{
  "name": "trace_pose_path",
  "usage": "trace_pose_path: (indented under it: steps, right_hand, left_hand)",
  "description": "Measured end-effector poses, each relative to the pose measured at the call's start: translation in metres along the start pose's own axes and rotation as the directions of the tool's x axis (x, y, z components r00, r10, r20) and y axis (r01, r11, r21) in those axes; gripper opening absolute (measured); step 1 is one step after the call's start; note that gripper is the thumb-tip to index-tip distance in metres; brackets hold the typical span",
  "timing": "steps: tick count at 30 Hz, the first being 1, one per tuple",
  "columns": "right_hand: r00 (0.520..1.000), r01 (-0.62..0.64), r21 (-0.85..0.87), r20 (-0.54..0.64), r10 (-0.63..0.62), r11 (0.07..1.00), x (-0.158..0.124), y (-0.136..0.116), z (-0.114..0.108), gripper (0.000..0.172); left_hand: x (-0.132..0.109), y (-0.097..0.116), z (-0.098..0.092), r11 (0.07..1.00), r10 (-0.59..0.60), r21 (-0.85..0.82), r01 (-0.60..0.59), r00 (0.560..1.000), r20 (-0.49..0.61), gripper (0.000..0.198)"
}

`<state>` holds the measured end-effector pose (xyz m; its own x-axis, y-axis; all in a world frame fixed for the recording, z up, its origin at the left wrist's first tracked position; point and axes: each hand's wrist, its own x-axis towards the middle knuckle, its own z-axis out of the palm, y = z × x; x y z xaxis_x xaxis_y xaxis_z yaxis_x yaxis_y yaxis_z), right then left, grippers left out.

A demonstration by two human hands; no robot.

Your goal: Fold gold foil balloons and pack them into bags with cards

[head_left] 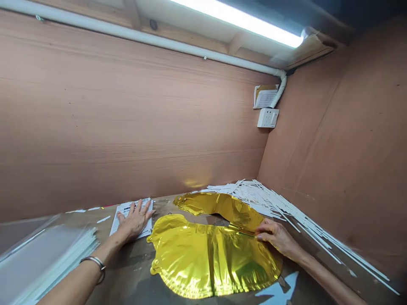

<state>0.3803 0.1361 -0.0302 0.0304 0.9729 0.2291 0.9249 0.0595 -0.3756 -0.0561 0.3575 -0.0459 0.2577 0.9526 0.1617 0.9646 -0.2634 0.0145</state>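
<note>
While lying flat on tabletop [130, 279], gold foil [190, 258]: spread between both hands, broad part nearest, narrower curved part just behind; cannot tell whether joined.
Right hand [275, 237]: pinching gold foil near its right end, thumb and fingers drawn narrow.
Left hand [135, 220]: palm down, fingers spread wide, resting on printed papers [117, 222], beside gold foil's left end.
Printed papers: barcode [146, 201] at far edge; other print too small to read.
Wall sheets [267, 98]: above white socket [268, 117]; writing unreadable.
White strips [267, 201]: heaped behind gold foil.
</note>
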Motion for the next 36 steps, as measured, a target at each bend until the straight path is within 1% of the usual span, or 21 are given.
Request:
trace_pose_path:
  steps: [3,5,6,8,9,10,11,12,13,14,15,16,17,19,22,27,30,33,34,36]
  right_hand:
    - [0.997,0.022,0.011,-0.078,-0.021,1.000,-0.002,0.006,0.009,0.020]
    - [0.993,0.053,-0.011,-0.102,-0.054,0.999,0.002,0.003,0.007,0.022]
    - [0.991,0.072,-0.025,-0.111,-0.074,0.997,0.004,0.000,0.003,0.023]
    - [0.985,0.113,-0.052,-0.124,-0.119,0.992,0.010,-0.010,-0.012,0.022]
    - [0.979,0.146,-0.105,-0.125,-0.159,0.984,0.013,-0.017,-0.022,0.022]
    - [0.970,0.187,-0.186,-0.119,-0.211,0.965,0.017,-0.025,-0.033,0.022]
    - [0.958,0.231,-0.277,-0.103,-0.268,0.933,0.021,-0.034,-0.044,0.022]
    - [0.943,0.274,-0.365,-0.079,-0.323,0.890,0.025,-0.044,-0.054,0.023]
    - [0.928,0.312,-0.438,-0.050,-0.369,0.843,0.030,-0.054,-0.064,0.024]
    - [0.915,0.344,-0.486,-0.020,-0.403,0.804,0.034,-0.063,-0.072,0.025]
    - [0.905,0.369,-0.505,0.005,-0.425,0.780,0.039,-0.072,-0.080,0.024]
    - [0.898,0.390,-0.515,0.028,-0.440,0.763,0.043,-0.080,-0.086,0.024]
    - [0.890,0.410,-0.530,0.053,-0.453,0.742,0.046,-0.087,-0.092,0.023]
    - [0.876,0.446,-0.552,0.106,-0.471,0.705,0.052,-0.099,-0.102,0.022]
    - [0.862,0.483,-0.557,0.169,-0.478,0.676,0.060,-0.115,-0.118,0.019]
    - [0.866,0.492,-0.532,0.222,-0.448,0.689,0.080,-0.147,-0.146,0.012]
    - [0.876,0.479,-0.516,0.225,-0.427,0.710,0.092,-0.173,-0.160,0.014]
    - [0.892,0.448,-0.501,0.198,-0.405,0.741,0.096,-0.200,-0.174,0.018]
    - [0.902,0.425,-0.499,0.166,-0.399,0.755,0.095,-0.208,-0.179,0.021]
    - [0.927,0.341,-0.504,0.041,-0.372,0.794,0.090,-0.220,-0.186,0.032]
  left_hand:
    - [-0.002,0.014,-0.022,0.995,-0.007,0.094,0.016,0.995,-0.104,0.053]
    - [-0.007,0.037,-0.041,0.996,0.043,0.080,-0.028,0.982,-0.183,0.051]
    - [-0.011,0.053,-0.050,0.995,0.094,0.047,-0.086,0.975,-0.202,0.049]
    - [-0.022,0.095,-0.065,0.959,0.264,-0.056,-0.279,0.945,-0.194,0.047]
    - [-0.028,0.119,-0.070,0.920,0.338,-0.138,-0.366,0.922,-0.188,0.049]
    - [-0.035,0.146,-0.074,0.862,0.410,-0.236,-0.447,0.892,-0.193,0.054]
    - [-0.042,0.172,-0.076,0.793,0.454,-0.341,-0.504,0.863,-0.219,0.056]
    - [-0.047,0.198,-0.078,0.712,0.490,-0.442,-0.546,0.837,-0.245,0.056]
    - [-0.052,0.221,-0.078,0.625,0.507,-0.544,-0.560,0.821,-0.262,0.054]
    - [-0.055,0.242,-0.079,0.542,0.487,-0.655,-0.527,0.832,-0.266,0.046]
    - [-0.057,0.258,-0.079,0.480,0.457,-0.738,-0.473,0.853,-0.250,0.030]
    - [-0.057,0.270,-0.080,0.448,0.435,-0.777,-0.442,0.867,-0.243,0.021]
    - [-0.057,0.277,-0.081,0.424,0.406,-0.808,-0.409,0.883,-0.234,0.020]
    - [-0.055,0.281,-0.086,0.405,0.358,-0.831,-0.381,0.903,-0.239,0.026]
    - [-0.053,0.270,-0.099,0.357,0.304,-0.859,-0.368,0.915,-0.265,0.026]
    - [-0.053,0.247,-0.126,0.292,0.208,-0.892,-0.346,0.933,-0.294,0.023]
    - [-0.054,0.233,-0.144,0.257,0.151,-0.909,-0.328,0.943,-0.298,0.024]
    - [-0.057,0.217,-0.158,0.218,0.123,-0.918,-0.332,0.942,-0.312,0.028]
    - [-0.058,0.212,-0.161,0.206,0.114,-0.920,-0.334,0.942,-0.316,0.029]
    - [-0.063,0.201,-0.164,0.187,0.088,-0.923,-0.336,0.942,-0.325,0.031]
